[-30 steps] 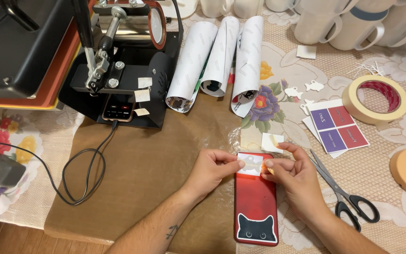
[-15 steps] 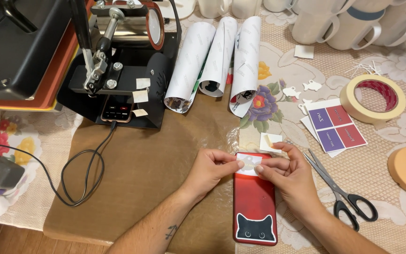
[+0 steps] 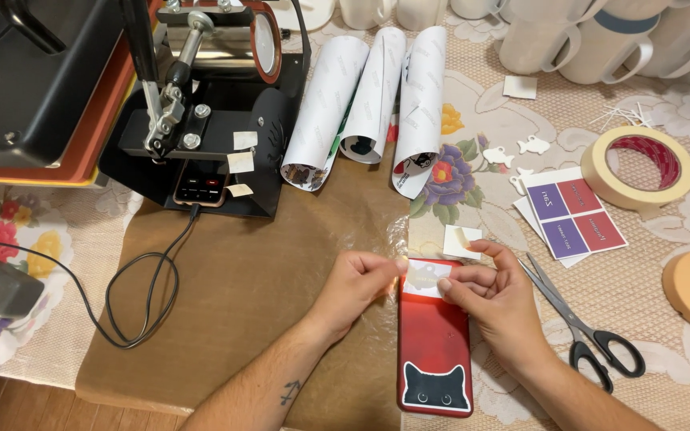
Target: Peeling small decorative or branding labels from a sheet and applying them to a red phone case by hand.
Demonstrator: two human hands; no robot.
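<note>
A black heat press point(image 3: 201, 104) stands well beyond the left hand, its cable point(image 3: 141, 295) looping just to that hand's left; three white paper rolls point(image 3: 373, 100) lie beyond both hands; a tape roll point(image 3: 639, 168) sits far past the right hand, scissors point(image 3: 580, 331) just to its right; the red phone case point(image 3: 434, 343) with a black cat lies between the wrists; the left hand point(image 3: 353, 291) and right hand point(image 3: 498, 299), fingers curled nearly closed, pinch a small white sheet point(image 3: 422, 277) flat on the case's top end.
</note>
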